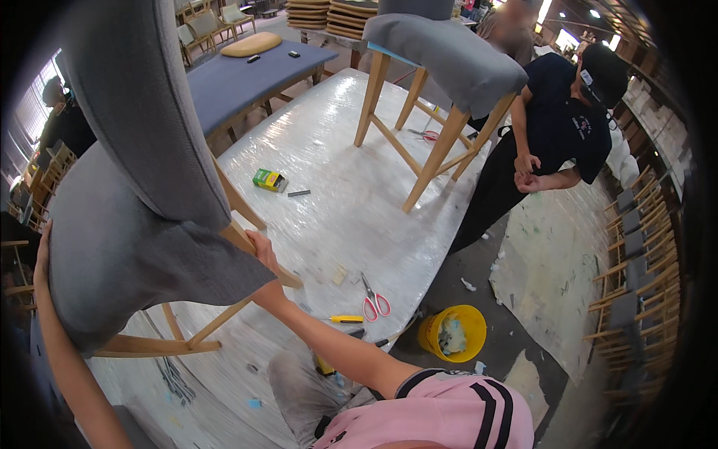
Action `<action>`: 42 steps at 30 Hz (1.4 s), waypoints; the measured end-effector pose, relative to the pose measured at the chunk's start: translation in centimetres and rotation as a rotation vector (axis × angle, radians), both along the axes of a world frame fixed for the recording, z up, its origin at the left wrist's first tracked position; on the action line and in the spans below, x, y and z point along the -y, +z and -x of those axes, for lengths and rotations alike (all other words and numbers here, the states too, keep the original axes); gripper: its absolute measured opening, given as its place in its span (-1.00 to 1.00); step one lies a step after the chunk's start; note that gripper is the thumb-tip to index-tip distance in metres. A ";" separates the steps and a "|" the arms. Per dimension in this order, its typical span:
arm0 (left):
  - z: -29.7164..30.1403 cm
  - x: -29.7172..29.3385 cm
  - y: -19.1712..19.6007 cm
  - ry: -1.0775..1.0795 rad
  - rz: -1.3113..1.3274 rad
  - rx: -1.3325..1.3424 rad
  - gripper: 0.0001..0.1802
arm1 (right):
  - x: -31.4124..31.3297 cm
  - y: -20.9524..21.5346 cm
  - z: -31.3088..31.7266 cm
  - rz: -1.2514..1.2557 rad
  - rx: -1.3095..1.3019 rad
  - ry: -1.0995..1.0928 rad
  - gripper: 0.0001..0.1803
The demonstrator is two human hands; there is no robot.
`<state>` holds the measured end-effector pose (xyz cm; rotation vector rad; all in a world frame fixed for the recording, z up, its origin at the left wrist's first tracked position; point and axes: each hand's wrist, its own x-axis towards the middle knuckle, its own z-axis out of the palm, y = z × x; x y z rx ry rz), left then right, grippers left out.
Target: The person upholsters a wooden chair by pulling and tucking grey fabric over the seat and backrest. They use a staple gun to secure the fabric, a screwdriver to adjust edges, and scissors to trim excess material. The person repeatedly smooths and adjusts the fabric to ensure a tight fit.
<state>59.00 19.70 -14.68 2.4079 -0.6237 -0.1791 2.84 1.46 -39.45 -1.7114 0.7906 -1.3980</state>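
A grey upholstered chair [112, 232] with pale wooden legs stands at the left, on a table covered in clear plastic film. A loose flap of its grey fabric [202, 262] hangs from the seat's side. My right hand [265, 253] reaches past that flap and is closed round a wooden chair leg [238, 236] just below the backrest; the fabric hides part of the grip. Along the seat's left side lies my left hand [43, 251], flat against the upholstery with fingers stretched out, partly hidden by the seat's edge.
Red-handled scissors [376, 305], a yellow-handled screwdriver [344, 319] and a green-yellow box [270, 180] lie on the plastic-covered table [336, 232]. A second grey chair [441, 60] stands at the far end beside a co-worker [561, 127]. A yellow bucket [430, 335] sits on the floor.
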 end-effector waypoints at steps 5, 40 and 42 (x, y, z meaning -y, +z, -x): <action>1.6 1.4 0.5 0.003 0.010 0.020 0.16 | 0.9 0.0 1.6 0.095 -0.019 0.031 -0.08; 15.0 -4.0 3.4 0.108 -0.113 0.234 0.12 | 19.5 56.8 46.4 0.658 -0.785 -0.880 -0.50; 15.6 -4.7 3.8 0.128 -0.123 0.235 0.12 | 18.8 56.6 45.5 0.664 -0.748 -0.844 -0.49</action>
